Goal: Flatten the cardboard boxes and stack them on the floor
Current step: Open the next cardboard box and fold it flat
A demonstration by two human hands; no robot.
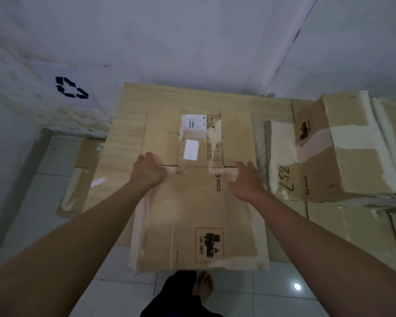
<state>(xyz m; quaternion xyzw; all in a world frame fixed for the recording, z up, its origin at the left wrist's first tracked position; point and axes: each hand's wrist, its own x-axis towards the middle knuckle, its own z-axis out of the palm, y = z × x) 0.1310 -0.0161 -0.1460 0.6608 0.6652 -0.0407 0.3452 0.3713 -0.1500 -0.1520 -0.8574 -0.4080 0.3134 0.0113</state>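
- At frame centre, flattened cardboard box (192,202) lies on a larger cardboard sheet (128,124) on the floor (238,294).
- Left hand (148,171) and right hand (247,181) press its fold line, fingers spread flat, gripping nothing.
- Unflattened box (343,152) stands at right.

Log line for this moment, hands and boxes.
left hand: pressing flattened box | right hand: pressing same box | under it: flat cardboard stack | unflattened box: at right
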